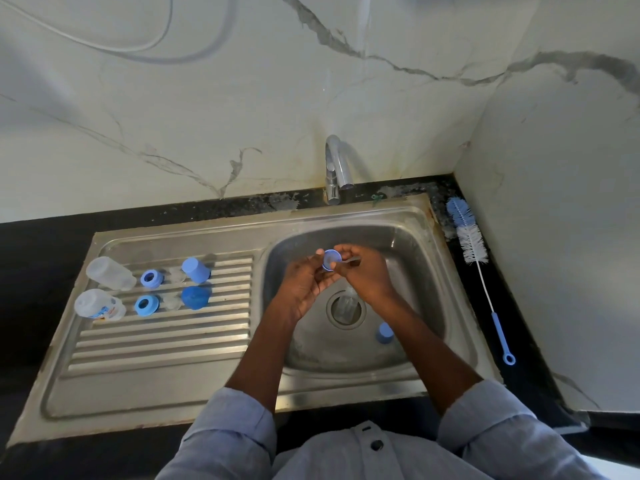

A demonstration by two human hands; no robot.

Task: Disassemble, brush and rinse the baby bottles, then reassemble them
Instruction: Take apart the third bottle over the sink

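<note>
Both hands meet over the sink basin [412, 258]. My left hand [304, 282] holds a small blue screw ring [331, 259] by its rim. My right hand [367, 275] pinches a thin grey brush [354, 260] whose tip reaches into the ring. On the drainboard [156, 344] lie two clear bottles [110, 273] [99, 304], two blue rings [151, 278] [147, 305], two clear teats [176, 274] [172, 301] and two blue caps [196, 270] [196, 297]. Another blue cap [384, 332] sits in the basin beside my right forearm.
A long blue-and-white bottle brush [475, 258] lies on the black counter right of the sink. The chrome tap [335, 169] stands behind the basin; no water stream is visible. The drain [345, 309] is below my hands. Marble walls close in behind and on the right.
</note>
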